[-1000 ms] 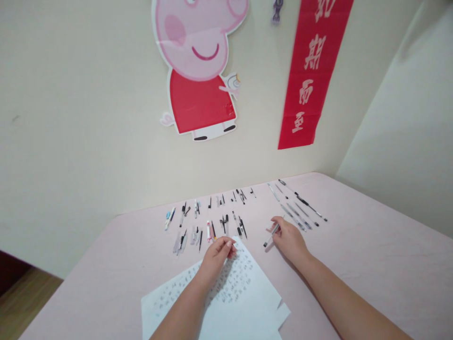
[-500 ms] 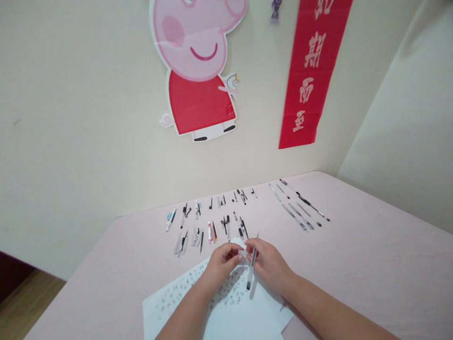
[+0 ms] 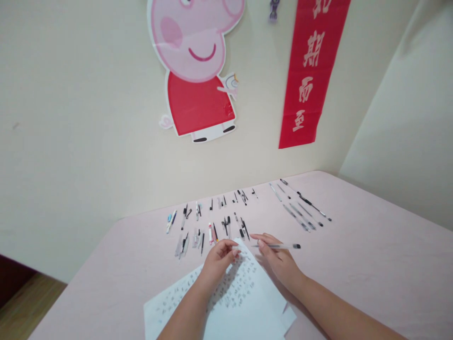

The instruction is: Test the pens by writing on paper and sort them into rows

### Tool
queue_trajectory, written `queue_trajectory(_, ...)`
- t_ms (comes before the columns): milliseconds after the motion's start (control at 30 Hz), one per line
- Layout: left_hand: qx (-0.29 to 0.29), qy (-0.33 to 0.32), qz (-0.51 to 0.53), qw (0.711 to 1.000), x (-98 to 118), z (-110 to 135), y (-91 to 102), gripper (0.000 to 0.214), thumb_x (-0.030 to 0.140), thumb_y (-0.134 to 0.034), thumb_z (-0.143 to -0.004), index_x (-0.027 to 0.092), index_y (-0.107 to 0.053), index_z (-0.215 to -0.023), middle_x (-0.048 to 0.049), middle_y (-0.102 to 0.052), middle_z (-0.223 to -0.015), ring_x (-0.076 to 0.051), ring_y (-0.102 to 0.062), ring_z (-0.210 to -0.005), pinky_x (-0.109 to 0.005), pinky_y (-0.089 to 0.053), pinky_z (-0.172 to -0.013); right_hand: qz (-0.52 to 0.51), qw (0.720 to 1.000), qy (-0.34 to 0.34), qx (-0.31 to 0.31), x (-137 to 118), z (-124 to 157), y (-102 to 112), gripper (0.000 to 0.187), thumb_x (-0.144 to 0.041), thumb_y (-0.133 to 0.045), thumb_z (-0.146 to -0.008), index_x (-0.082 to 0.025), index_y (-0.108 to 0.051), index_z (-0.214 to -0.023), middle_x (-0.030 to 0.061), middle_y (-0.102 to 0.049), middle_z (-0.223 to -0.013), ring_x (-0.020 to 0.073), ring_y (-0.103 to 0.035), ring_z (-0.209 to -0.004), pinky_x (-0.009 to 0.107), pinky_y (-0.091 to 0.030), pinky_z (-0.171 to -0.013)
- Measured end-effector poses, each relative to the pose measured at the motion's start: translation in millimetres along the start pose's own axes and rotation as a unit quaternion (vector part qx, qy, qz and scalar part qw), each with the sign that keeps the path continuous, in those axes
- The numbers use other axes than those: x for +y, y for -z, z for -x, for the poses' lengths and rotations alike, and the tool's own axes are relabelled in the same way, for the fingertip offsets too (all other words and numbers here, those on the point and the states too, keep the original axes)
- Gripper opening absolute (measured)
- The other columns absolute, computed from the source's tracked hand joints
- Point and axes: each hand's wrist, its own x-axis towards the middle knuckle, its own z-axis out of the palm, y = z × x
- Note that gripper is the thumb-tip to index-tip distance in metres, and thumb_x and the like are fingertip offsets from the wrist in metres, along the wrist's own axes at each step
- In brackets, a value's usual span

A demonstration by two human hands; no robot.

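My right hand (image 3: 278, 257) pinches a clear pen with a black tip (image 3: 283, 246), held level and pointing right, just above the pink table. My left hand (image 3: 221, 257) rests curled on the far corner of a stack of white sheets covered in handwriting (image 3: 244, 297); whether its fingers hold anything small I cannot make out. The two hands sit close together, a short gap between them. Just beyond the fingers lie rows of pen parts and caps (image 3: 212, 226).
A pink table (image 3: 371, 264) stands in a room corner. Several whole pens (image 3: 300, 205) lie in a slanted row at the far right. On the wall hang a pink cartoon pig cut-out (image 3: 200, 71) and a red banner (image 3: 311, 71). Wooden floor (image 3: 21, 307) shows at the left.
My right hand picked a pen from the right and brought it to the paper by my left hand. The pen turned from upright to level, pointing right.
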Motion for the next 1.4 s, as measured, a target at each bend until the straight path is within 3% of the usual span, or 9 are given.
queue_trajectory(167, 0.004, 0.009, 0.01, 1.0, 3.6, 2.1, -2.4, 0.028, 0.035, -0.075, -0.062, 0.016, -0.062, -0.078, -0.0012, -0.063, -0.066, -0.012, -0.056, -0.064, -0.023, -0.041, -0.059, -0.112, 0.992, -0.054, -0.018, 0.3, -1.0, -6.6, 0.022, -0.039, -0.054, -0.079, -0.017, -0.055, -0.085, 0.0016, -0.056, -0.074, 0.015, -0.053, -0.068, 0.026, -0.044, -0.062)
queue_trajectory(633, -0.009, 0.017, 0.041, 0.999, 11.8, 7.7, -7.6, 0.029, 0.034, -0.077, -0.059, 0.016, -0.063, -0.076, -0.001, -0.064, -0.067, -0.011, -0.057, -0.063, -0.022, -0.042, -0.06, -0.172, 0.98, -0.093, -0.033, 1.8, -1.0, -8.6, 0.024, -0.039, -0.065, -0.072, -0.017, -0.059, -0.076, 0.0005, -0.055, -0.068, 0.0139, -0.05, -0.064, 0.025, -0.039, -0.058)
queue_trajectory(867, -0.025, 0.018, 0.047, 0.998, 5.9, 7.8, -4.0, 0.027, 0.033, -0.076, -0.061, 0.015, -0.062, -0.076, -0.0023, -0.066, -0.066, -0.011, -0.057, -0.06, -0.022, -0.041, -0.059, -0.227, 0.961, -0.151, -0.044, -0.6, -0.4, -7.8, 0.025, -0.039, -0.07, -0.066, -0.017, -0.063, -0.077, -0.003, -0.052, -0.059, 0.0104, -0.044, -0.054, 0.023, -0.035, -0.052)
queue_trajectory(1100, -0.013, 0.028, 0.053, 0.998, 11.4, 9.1, -6.1, 0.03, 0.034, -0.077, -0.059, 0.014, -0.062, -0.076, -0.0032, -0.067, -0.064, -0.012, -0.058, -0.059, -0.023, -0.041, -0.058, -0.325, 0.93, -0.162, -0.065, 3.8, 1.9, -9.2, 0.035, -0.047, -0.06, -0.075, -0.015, -0.067, -0.088, 0.0052, -0.061, -0.073, 0.0166, -0.054, -0.069, 0.027, -0.041, -0.058)
queue_trajectory(1200, -0.013, 0.031, 0.054, 0.998, 12.4, 8.7, -6.7, 0.029, 0.034, -0.077, -0.059, 0.014, -0.063, -0.075, -0.005, -0.069, -0.067, -0.012, -0.058, -0.058, -0.023, -0.041, -0.057, -0.353, 0.918, -0.173, -0.062, 5.0, 0.2, -9.7, 0.035, -0.047, -0.061, -0.074, -0.017, -0.063, -0.093, 0.0033, -0.062, -0.071, 0.0157, -0.054, -0.066, 0.026, -0.041, -0.055)
queue_trajectory(1400, -0.003, 0.029, 0.044, 0.999, 14.9, 9.5, -8.4, 0.03, 0.039, -0.076, -0.059, 0.012, -0.064, -0.067, -0.0059, -0.068, -0.062, -0.011, -0.056, -0.052, -0.023, -0.041, -0.053, -0.302, 0.94, -0.142, -0.068, 4.1, -1.5, -7.1, 0.029, -0.044, -0.062, -0.076, -0.015, -0.058, -0.073, 0.0042, -0.064, -0.07, 0.0139, -0.054, -0.064, 0.024, -0.04, -0.055)
